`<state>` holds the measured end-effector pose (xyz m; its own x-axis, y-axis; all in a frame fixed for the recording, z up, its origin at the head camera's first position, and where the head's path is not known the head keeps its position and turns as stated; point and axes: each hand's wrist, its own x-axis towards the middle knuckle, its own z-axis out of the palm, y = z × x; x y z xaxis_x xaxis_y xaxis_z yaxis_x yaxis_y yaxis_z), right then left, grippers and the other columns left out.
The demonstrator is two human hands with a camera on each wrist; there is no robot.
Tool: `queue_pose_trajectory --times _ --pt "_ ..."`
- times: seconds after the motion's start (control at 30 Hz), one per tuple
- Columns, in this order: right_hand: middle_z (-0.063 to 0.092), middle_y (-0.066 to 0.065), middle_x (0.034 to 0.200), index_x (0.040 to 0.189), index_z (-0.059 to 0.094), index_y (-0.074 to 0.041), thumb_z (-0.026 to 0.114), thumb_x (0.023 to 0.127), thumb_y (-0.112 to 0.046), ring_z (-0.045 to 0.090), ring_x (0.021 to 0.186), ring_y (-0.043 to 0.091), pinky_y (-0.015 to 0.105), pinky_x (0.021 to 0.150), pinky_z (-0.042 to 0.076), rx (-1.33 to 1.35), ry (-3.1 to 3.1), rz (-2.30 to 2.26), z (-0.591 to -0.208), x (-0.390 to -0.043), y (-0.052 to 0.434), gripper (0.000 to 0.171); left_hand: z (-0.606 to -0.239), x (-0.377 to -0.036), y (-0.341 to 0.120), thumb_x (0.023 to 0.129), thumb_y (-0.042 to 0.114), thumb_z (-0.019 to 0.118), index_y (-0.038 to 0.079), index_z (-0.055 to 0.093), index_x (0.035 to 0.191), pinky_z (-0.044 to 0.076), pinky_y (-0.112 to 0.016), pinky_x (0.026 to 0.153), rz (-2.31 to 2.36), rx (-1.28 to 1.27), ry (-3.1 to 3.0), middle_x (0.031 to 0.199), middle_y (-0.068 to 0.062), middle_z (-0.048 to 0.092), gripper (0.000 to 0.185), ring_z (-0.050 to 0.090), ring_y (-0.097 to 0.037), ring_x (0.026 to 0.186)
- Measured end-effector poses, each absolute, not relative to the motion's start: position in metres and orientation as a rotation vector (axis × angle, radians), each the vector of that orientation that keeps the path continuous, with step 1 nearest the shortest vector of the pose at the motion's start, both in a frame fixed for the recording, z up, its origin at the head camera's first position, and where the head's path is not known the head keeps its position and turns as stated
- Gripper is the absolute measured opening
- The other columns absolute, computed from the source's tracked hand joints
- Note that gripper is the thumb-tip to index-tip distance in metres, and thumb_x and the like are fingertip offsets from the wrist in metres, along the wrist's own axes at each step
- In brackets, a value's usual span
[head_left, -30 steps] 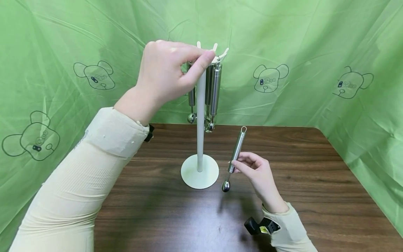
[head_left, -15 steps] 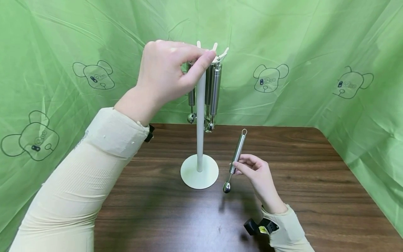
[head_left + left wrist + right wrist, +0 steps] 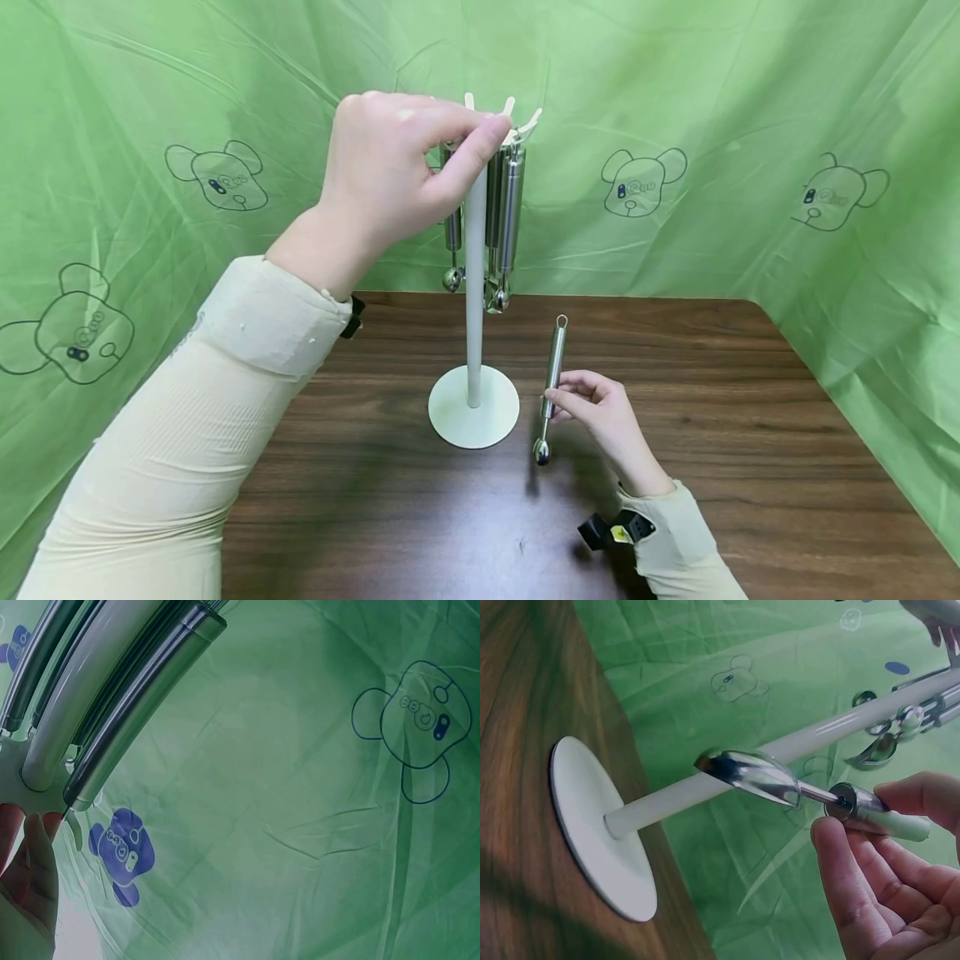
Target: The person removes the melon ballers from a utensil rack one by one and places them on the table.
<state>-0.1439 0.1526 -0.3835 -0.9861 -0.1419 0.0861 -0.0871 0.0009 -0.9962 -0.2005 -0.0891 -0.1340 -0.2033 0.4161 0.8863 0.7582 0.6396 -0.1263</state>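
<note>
A white hanging stand (image 3: 475,333) with a round base stands on the table. My left hand (image 3: 405,158) grips its top, thumb and forefinger pinched at the hook plate; its other fingertips are hidden in the head view. Several steel-handled melon ballers (image 3: 512,208) hang from the hooks below that hand. To the right of the pole, my right hand (image 3: 603,421) pinches another melon baller (image 3: 555,358) by the lower handle. It is nearly upright, ring end up and bowl down, above the table. The right wrist view shows its oval steel bowl (image 3: 754,776) apart from the fingers.
The dark wood-grain table (image 3: 750,467) carries the stand's base. Green cloth (image 3: 675,75) printed with bear-like faces hangs behind and at both sides. Black wrist cameras (image 3: 618,531) sit on the cuffs.
My right hand has moved slightly left and toward me, turning the melon baller more upright. My left hand keeps its grip on the stand's top. The head view has shifted a little.
</note>
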Motion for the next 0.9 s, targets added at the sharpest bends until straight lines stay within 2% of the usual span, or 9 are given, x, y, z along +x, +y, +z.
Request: queue_pose_trajectory --times 0.43,0.9 --pt "0.067 0.017 0.084 0.103 0.056 0.015 0.064 0.081 -0.003 0.065 0.061 0.020 0.041 0.062 0.056 -0.159 2.198 -2.030 -0.409 -0.155 0.158 0.029 -0.136 -0.200 -0.087 0.092 0.034 0.049 0.018 0.077 0.085 0.028 -0.025 0.044 -0.421 -0.934 -1.826 0.066 0.004 0.069 0.033 0.050 -0.010 0.049" --pt "0.066 0.012 0.076 0.101 0.055 0.017 0.065 0.081 -0.004 0.064 0.057 0.019 0.039 0.061 0.056 -0.064 2.155 -1.971 -0.432 -0.167 0.166 0.030 -0.137 -0.201 -0.087 0.091 0.033 0.052 0.017 0.077 0.084 0.028 -0.027 0.043 -0.451 -0.926 -1.810 0.067 0.003 0.069 0.031 0.052 -0.011 0.049"
